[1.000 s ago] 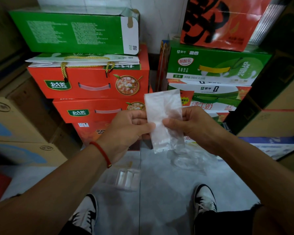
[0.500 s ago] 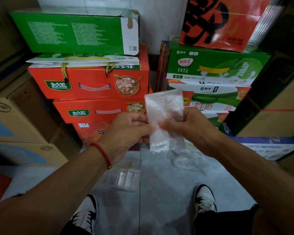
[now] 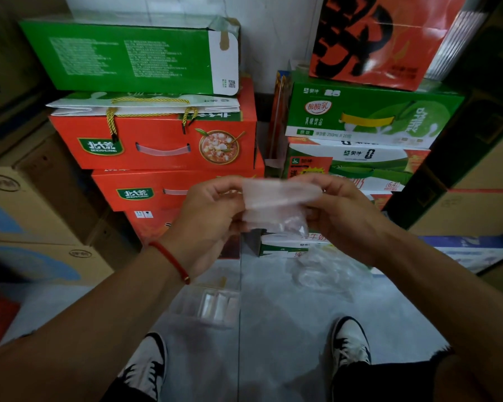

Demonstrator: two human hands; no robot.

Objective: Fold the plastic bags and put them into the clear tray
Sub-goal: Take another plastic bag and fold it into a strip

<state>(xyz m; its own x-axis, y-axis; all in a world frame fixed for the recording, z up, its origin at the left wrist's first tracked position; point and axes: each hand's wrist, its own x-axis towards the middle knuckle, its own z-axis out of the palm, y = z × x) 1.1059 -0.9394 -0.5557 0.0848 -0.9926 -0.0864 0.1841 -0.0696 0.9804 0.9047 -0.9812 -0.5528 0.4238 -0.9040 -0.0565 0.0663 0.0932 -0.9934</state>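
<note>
A clear plastic bag [image 3: 276,204] is held in the air between both hands, its top half bent over toward me. My left hand [image 3: 209,216] pinches its left edge and my right hand [image 3: 340,216] pinches its right edge. Below on the grey floor sits the clear tray [image 3: 186,303], with a few folded white bags [image 3: 218,307] standing in its right part. A loose heap of crumpled clear bags [image 3: 328,271] lies on the floor to the right of the tray.
Stacked red cartons [image 3: 154,143] and a green carton [image 3: 128,56] rise at the back left, green milk cartons [image 3: 369,114] at the back right. Brown cardboard boxes [image 3: 26,216] stand on the left. My two shoes [image 3: 350,343] rest on the floor below.
The bag stood upright as a tall strip before; now its upper half is folded down toward me and both hands have risen slightly.
</note>
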